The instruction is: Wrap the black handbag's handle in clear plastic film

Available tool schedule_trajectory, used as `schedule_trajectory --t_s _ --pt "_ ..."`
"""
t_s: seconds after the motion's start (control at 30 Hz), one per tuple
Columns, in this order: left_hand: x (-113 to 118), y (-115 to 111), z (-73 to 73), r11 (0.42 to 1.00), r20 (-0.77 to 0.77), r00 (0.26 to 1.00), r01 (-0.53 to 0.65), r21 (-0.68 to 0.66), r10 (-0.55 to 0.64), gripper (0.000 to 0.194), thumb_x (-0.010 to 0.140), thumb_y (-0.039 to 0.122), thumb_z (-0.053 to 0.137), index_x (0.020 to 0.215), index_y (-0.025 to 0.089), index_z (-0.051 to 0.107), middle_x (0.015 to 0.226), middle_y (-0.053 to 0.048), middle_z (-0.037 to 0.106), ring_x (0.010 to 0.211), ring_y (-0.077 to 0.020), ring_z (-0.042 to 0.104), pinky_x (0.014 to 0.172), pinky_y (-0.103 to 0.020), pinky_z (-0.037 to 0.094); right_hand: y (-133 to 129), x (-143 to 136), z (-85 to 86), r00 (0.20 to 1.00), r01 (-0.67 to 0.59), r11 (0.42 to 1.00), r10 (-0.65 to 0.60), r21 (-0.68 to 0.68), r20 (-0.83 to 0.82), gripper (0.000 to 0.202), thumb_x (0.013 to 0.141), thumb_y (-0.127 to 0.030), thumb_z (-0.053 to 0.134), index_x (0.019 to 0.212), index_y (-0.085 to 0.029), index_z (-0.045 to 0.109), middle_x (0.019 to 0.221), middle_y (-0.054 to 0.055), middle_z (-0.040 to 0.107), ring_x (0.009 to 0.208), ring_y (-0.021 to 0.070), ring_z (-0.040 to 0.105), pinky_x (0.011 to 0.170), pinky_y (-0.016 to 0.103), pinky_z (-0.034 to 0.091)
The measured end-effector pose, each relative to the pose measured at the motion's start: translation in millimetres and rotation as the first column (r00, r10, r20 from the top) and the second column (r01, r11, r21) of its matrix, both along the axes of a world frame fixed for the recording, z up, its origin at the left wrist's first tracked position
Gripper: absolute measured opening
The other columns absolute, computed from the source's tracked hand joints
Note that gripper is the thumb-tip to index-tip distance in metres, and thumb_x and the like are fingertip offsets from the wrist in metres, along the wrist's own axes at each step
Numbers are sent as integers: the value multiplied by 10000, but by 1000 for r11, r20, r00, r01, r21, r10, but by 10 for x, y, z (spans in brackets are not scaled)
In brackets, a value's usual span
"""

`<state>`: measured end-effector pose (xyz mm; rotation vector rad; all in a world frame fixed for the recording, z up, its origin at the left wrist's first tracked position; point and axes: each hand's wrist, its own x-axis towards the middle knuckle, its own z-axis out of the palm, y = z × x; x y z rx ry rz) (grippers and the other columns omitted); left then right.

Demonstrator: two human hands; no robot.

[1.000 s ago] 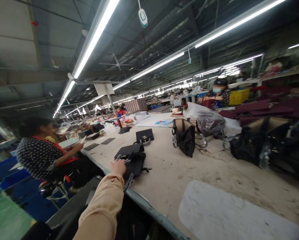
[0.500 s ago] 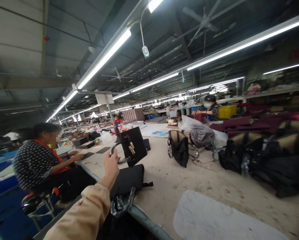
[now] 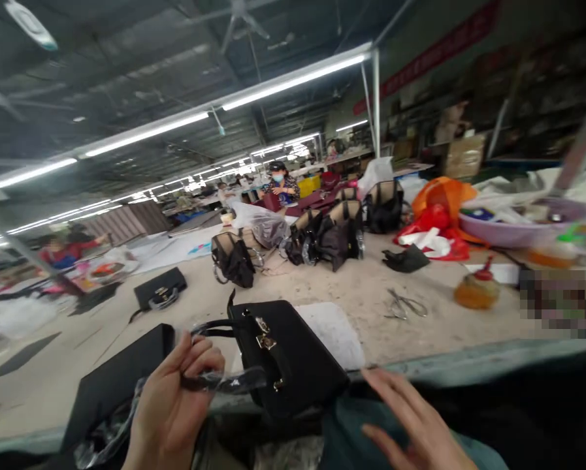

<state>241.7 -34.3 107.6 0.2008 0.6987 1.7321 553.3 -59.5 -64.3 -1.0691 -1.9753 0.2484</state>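
My left hand (image 3: pixel 175 398) grips the plastic-wrapped handle of a small black handbag (image 3: pixel 287 359) with a gold clasp, held over the near table edge in front of me. My right hand (image 3: pixel 410 424) hovers open just right of the bag, fingers spread, touching nothing. A second flat black bag (image 3: pixel 121 378) lies on the table to the left of my left hand, with clear plastic wrap trailing from it.
A worn beige work table (image 3: pixel 371 294) carries scissors (image 3: pixel 405 305), an orange glue bottle (image 3: pixel 476 290), a white pad (image 3: pixel 332 329), another black bag (image 3: pixel 160 294), several dark handbags (image 3: pixel 322 238) and a purple basin (image 3: pixel 522 225). Seated workers are further back.
My view swung right. My left hand lifted the black handbag off the stack and brought it close in front of me. My right hand came into view.
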Motion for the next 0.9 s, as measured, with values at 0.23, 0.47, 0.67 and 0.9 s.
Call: schedule_trajectory --t_s 0.23,0.47,0.67,0.9 --pt "201 223 -311 997 268 963 -4 -82 26 229 966 104 332 759 199 359 602 78 369 442 -30 383 436 -122 401 313 -218 82 993 106 994 -105 -28 52 387 914 -237 542 1301 -214 529 1129 109 605 1036 239 597 902 382 546" --pt "137 148 -406 969 175 967 -153 -194 187 207 960 140 370 758 184 376 664 52 420 521 -50 449 613 -272 544 555 -327 96 983 183 981 -185 -67 -22 231 951 -281 458 1118 -187 586 931 99 624 860 245 630 767 396 548" --pt "585 145 -499 991 188 979 -61 -115 82 259 968 315 378 840 144 524 698 14 498 588 -79 534 760 -373 570 436 -500 -92 940 146 901 -255 -408 -227 333 891 -438 517 1127 -203 511 1008 100 669 894 263 670 785 430 563" --pt "1014 26 -658 927 0 999 30 -375 -33 391 945 446 405 847 194 687 891 -66 700 891 -196 669 874 -400 542 593 -337 50 844 -153 829 -174 -538 -508 500 793 -209 439 1286 -236 520 1262 59 611 1200 237 548 1058 472 399"
